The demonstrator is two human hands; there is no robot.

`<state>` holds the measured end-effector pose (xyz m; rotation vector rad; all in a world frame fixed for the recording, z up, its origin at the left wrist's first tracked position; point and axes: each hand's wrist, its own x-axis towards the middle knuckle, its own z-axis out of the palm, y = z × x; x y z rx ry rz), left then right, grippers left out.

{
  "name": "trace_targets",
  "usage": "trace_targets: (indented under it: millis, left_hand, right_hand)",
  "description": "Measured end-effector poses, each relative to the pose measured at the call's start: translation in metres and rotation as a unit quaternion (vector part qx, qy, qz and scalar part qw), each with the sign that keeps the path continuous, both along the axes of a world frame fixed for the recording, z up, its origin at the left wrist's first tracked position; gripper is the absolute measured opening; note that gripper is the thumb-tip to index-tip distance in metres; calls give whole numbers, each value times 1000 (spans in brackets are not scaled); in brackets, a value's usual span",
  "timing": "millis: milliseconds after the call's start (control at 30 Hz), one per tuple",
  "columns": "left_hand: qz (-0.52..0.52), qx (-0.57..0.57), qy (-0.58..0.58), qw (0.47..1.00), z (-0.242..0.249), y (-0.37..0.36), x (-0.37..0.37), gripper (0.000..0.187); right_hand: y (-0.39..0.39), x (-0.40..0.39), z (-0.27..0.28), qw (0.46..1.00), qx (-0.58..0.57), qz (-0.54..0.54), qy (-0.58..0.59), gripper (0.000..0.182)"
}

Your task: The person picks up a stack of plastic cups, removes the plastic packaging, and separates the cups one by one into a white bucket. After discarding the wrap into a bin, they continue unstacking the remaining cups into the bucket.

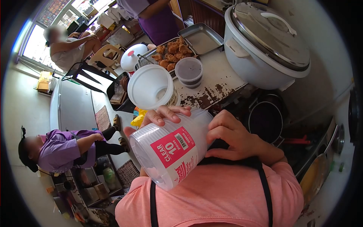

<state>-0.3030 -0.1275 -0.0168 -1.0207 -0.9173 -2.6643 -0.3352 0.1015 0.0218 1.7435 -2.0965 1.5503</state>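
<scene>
Both hands grip wrapped stack of clear cups [172,151]; rice cooker [264,45] on counter.

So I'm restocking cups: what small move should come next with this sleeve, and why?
Probably peel open the plastic wrap at the open-looking end: both hands, left hand and right hand, grip the clear wrapped sleeve of plastic containers with a red label, none separated yet.
</scene>
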Motion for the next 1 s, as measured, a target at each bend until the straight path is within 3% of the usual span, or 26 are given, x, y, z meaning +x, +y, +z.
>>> trace_targets:
  millis: [100, 200, 300, 400, 600, 700, 800, 1000]
  left_hand:
    - [8, -41, -32, 999, 14, -3, 4, 80]
    - [19, -3, -17, 1000, 1, -3, 0, 79]
    - [29, -18, 3, 999, 1, -10, -3, 78]
    - [-18, -51, 62, 997, -7, -25, -8, 80]
    - [-13, -36, 70, 997, -7, -29, -6, 80]
    - [52, -20, 4, 998, 4, -17, 8, 80]
    - [43, -18, -9, 999, 1, -19, 10, 79]
    - [63, -10, -8, 998, -1, -20, 10, 77]
  right_hand:
    - [-2, -4, 1, 1000, 3, 14, 18, 31]
    - [-3, -3, -2, 998, -3, 7, 60, 31]
    - [-9, 5, -7, 994, -79, -58, -39, 33]
    - [-11, 4, 2, 997, -31, -60, 38, 37]
    - [-16, -2, -4, 998, -32, -14, 58, 37]
    - [-19, -9, 0, 1000, -10, 24, 7, 31]
    - [-23, -15, 8, 997, 12, 71, -5, 26]
    - [-29, -13, 5, 994, -5, 105, 34, 25]
